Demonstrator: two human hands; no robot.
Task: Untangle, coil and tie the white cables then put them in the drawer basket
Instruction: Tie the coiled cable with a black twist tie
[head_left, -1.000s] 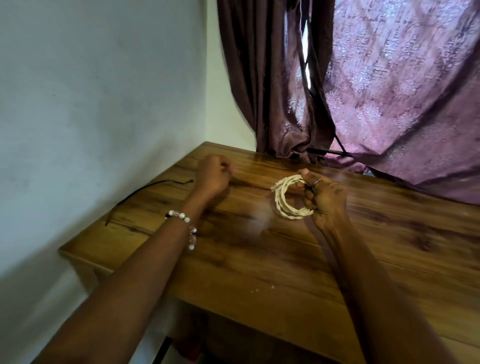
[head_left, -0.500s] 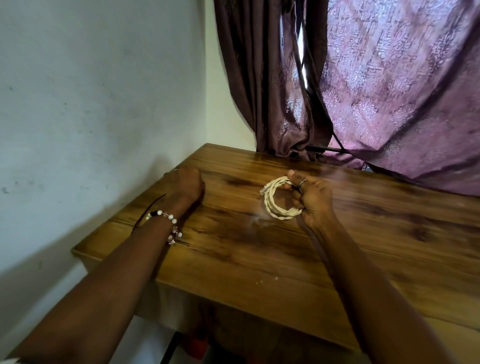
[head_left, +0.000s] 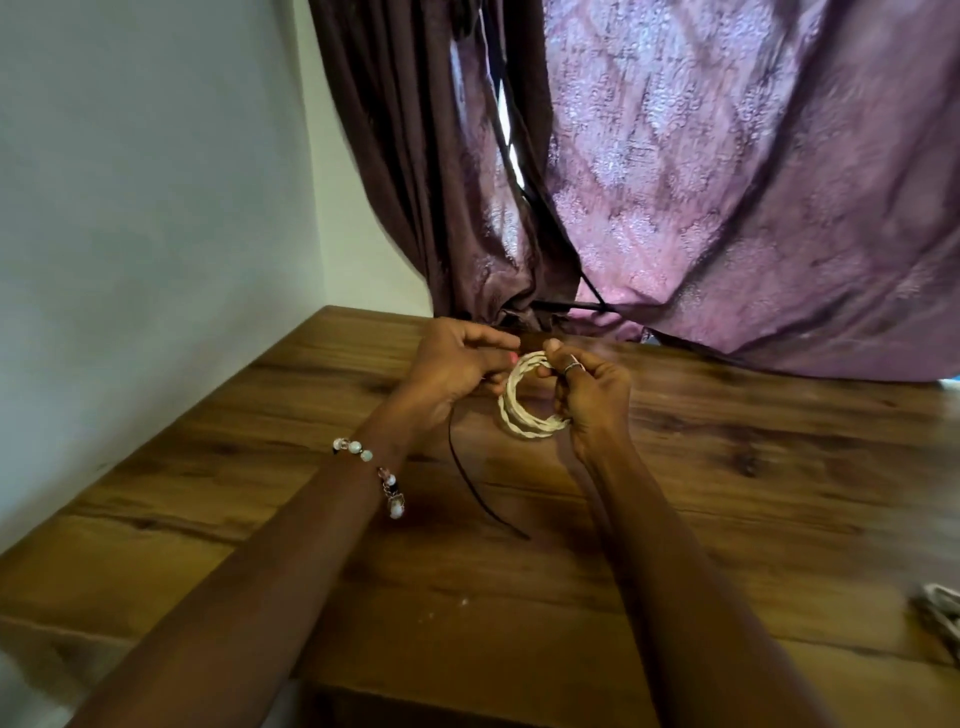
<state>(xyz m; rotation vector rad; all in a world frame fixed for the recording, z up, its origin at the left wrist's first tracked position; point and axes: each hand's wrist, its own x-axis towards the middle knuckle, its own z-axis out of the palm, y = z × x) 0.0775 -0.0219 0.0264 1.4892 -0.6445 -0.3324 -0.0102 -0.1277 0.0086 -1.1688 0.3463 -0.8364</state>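
Head view: right hand (head_left: 589, 387) fingers clamped on white cable coil (head_left: 524, 402), held just above the bench (head_left: 727, 467). Left hand (head_left: 457, 364) fingers pinch black tie (head_left: 480, 483). Risk: loose grip lets loops spring apart before tying. Coil stands upright on edge, opening facing roughly the camera; no clear long axis.

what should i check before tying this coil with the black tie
1. Coil held by right hand: ok, fingers grip its right side.
2. Loops gathered together: ok, one neat ring.
3. Black tie in left hand: ok, it trails down to the table.
4. Tie wrapped round coil: not ok, not yet visible.
5. Loose cable end tucked in: cannot tell.
6. Drawer basket within reach: cannot tell, none in view.
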